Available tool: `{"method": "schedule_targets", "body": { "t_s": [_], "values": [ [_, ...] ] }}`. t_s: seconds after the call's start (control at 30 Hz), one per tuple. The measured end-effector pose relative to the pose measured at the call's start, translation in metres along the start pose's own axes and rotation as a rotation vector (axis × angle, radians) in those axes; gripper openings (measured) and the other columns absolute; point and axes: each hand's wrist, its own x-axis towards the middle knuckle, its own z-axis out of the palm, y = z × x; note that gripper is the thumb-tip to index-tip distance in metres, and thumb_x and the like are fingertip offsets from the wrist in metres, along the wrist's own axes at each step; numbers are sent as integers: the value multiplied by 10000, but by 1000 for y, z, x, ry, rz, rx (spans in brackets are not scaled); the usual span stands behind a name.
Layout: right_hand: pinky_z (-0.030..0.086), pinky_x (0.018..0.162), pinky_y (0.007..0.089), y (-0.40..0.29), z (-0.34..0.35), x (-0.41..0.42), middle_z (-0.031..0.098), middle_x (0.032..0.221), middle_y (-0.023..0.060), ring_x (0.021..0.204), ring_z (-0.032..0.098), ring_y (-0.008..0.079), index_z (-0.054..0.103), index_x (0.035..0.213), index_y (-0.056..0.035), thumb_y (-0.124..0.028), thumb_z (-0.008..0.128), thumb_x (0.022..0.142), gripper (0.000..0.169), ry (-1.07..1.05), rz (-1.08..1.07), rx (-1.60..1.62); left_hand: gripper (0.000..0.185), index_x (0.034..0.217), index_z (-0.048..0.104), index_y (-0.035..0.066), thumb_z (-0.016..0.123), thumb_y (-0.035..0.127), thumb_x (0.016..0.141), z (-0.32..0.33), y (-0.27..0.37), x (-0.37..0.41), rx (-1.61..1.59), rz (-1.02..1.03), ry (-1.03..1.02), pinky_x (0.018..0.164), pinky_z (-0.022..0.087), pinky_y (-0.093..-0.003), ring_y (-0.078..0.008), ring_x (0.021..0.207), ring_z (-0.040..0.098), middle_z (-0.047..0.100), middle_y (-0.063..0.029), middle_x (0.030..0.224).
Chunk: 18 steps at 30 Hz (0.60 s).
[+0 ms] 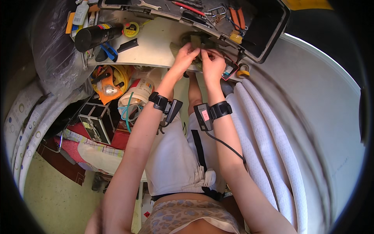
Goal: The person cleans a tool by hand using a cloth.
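Note:
My left hand and my right hand meet close together at the edge of a light shelf. Thumbs and fingertips pinch an olive-green fabric item that looks like webbing or a strap. Its far part lies in shadow against the toolbox, and my fingers hide where they grip it. Beside my right hand lies a dark, red-edged object, partly covered by that hand. A roll of yellow tape is just right of it.
An open black toolbox holds a wrench and orange-handled pliers. Left on the shelf are a black spray can, a tape measure and blue-handled scissors. Below stand buckets and a black case; fabric hangs right.

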Motion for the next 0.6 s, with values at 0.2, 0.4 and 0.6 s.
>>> {"method": "schedule_targets", "body": {
  "t_s": [0.2, 0.4, 0.6],
  "values": [
    [456, 861, 438, -5, -13, -11, 666, 1025, 114, 987, 628, 304, 752, 984, -77, -198, 660, 870, 190, -86, -206, -299, 239, 1175, 588, 66, 601, 219, 991, 3, -5, 3, -34, 14, -15, 839, 448, -270, -99, 997, 572, 640, -23, 1078],
    [494, 832, 425, -3, -23, -6, 672, 985, 122, 928, 645, 304, 737, 997, -61, -163, 652, 870, 184, -134, -259, -289, 279, 1219, 591, 32, 594, 194, 991, 0, -12, 6, 21, 31, 8, 896, 445, -276, -120, 1022, 576, 643, -39, 1098],
    [531, 750, 394, 18, -20, 17, 699, 928, 137, 797, 675, 289, 712, 1015, -34, -159, 686, 866, 196, -101, -100, -146, 302, 1236, 581, 2, 581, 190, 999, -1, -16, 11, 72, 4, 6, 929, 438, -271, -133, 1067, 575, 648, -70, 1152]
  ]
}}
